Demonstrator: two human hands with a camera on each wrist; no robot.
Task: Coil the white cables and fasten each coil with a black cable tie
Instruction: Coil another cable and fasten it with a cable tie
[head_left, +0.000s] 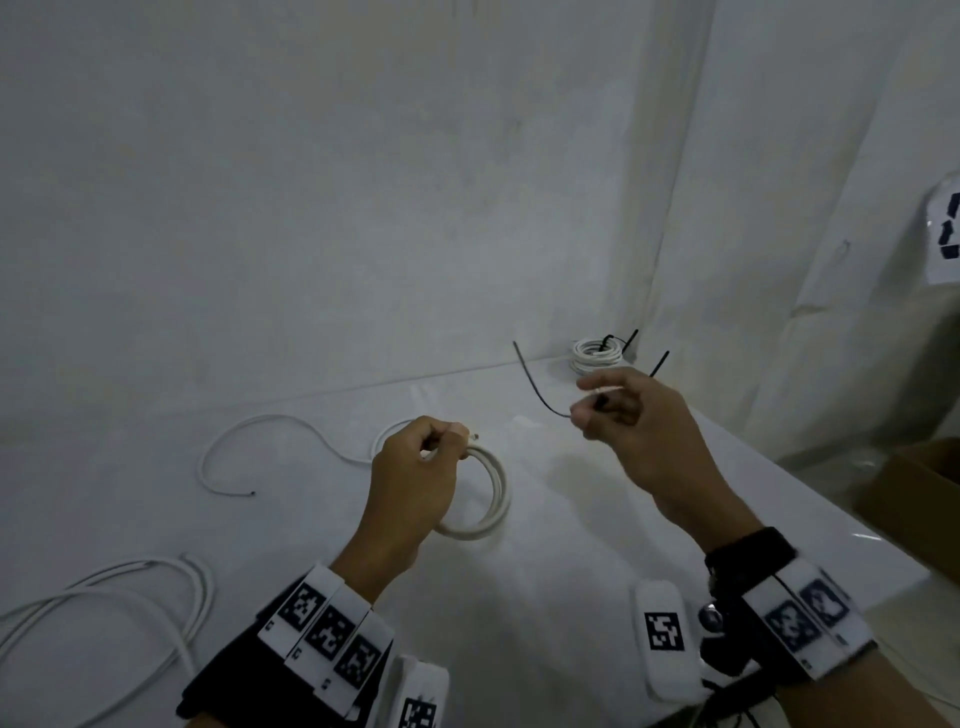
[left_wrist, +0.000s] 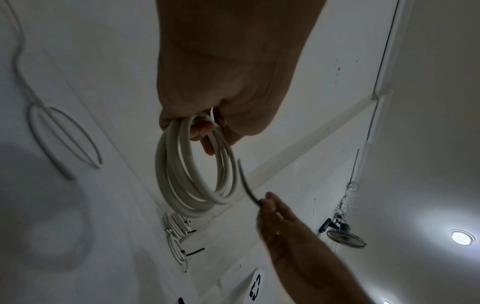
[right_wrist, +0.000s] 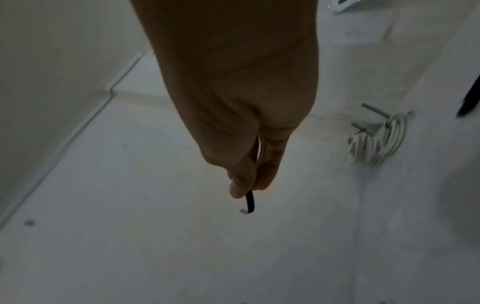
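Tied white cable coils (head_left: 596, 354) done at surface corner; left hand (head_left: 415, 480) grips untied round white cable coil (head_left: 491, 499), right hand (head_left: 631, 415) pinches thin black cable tie (head_left: 535, 384); loose white cables (head_left: 249, 447) remain.

A coil of white cable (head_left: 488, 499) of several round loops hangs in the air from the left hand (head_left: 415, 483). A thin black cable tie (head_left: 535, 384), curved and unfastened, is pinched by the right hand (head_left: 639, 426). Two tied coils (head_left: 595, 354) lie in the table's far corner.
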